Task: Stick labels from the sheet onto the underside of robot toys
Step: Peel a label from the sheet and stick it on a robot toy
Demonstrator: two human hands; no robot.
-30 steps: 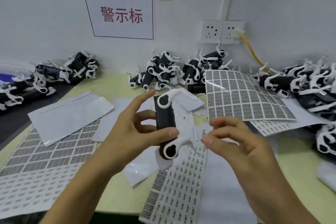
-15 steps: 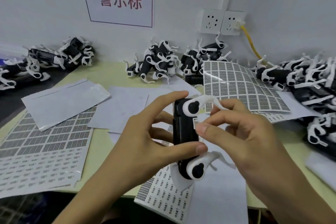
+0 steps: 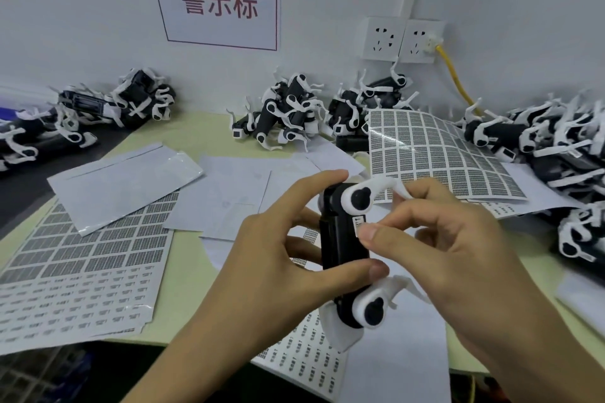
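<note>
Far left of the frame: a heap of toys lies against the wall, apart from the work area; whether these are labelled cannot be told.

Lower left: a label sheet lies flat on the table, its upper rows dark, its lower rows sparse. It sits within reach of the left hand, presumably as stock. A silver pouch overlaps its upper edge.

Centre: the left hand grips the toy in mid-air above the table's near edge. Index finger hooks over the upper end, thumb presses across the lower body. The toy is held lengthwise, a flat black face turned toward the camera, which I judge to be the underside presented for labelling. White legs splay from both ends.

Right of centre: the right hand pinches a small white label between thumb and forefinger at the toy's right edge. The label touches or nearly touches the body; which, I cannot tell. Judgement: application in progress, not pressed flat.

Beneath the hands: a second sheet overhangs the table edge, the likely source of the label.

Upper right: a curled sheet leans on another heap, where a yellow cable drops from a wall socket.
</note>
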